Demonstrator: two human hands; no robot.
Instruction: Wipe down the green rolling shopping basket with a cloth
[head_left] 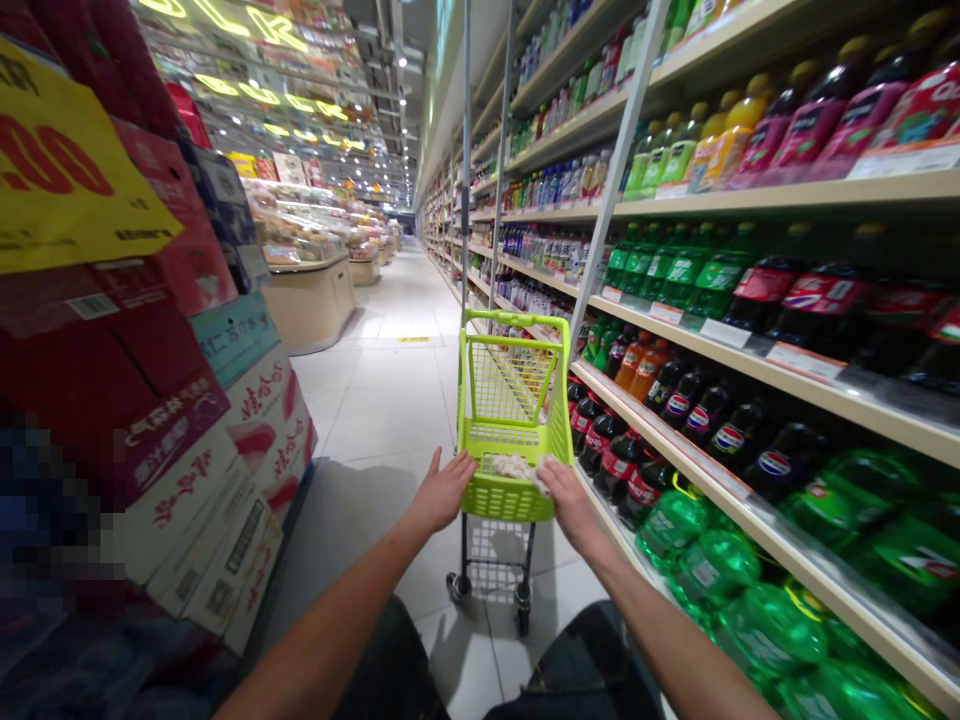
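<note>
Bare forearms (352,590) filled the bottom of the view, knees in dark denim (390,655) just below, so the person was probably sitting or crouched low. Right in front stood a small lime-green plastic shopping cart (506,502) on a pale tiled floor (375,400), handle at the far end, just beside the cream shelves of soda bottles (757,415). Stacked red and white cartons (255,420) were off to the left.

Left hand (448,489) rested on the basket's near left corner, fingers out straight and close together, thumb up, nothing gripped. Right hand (568,497) sat at the near right corner, over one end of a crumpled whitish cloth (512,466); honestly couldn't tell if it was pinching it or only pressing.

Progress-wise, the cloth work looked underway to me, cloth lying along the near rim. No telling how much was done; neither hand was on the handle end, so maybe that was left.
</note>
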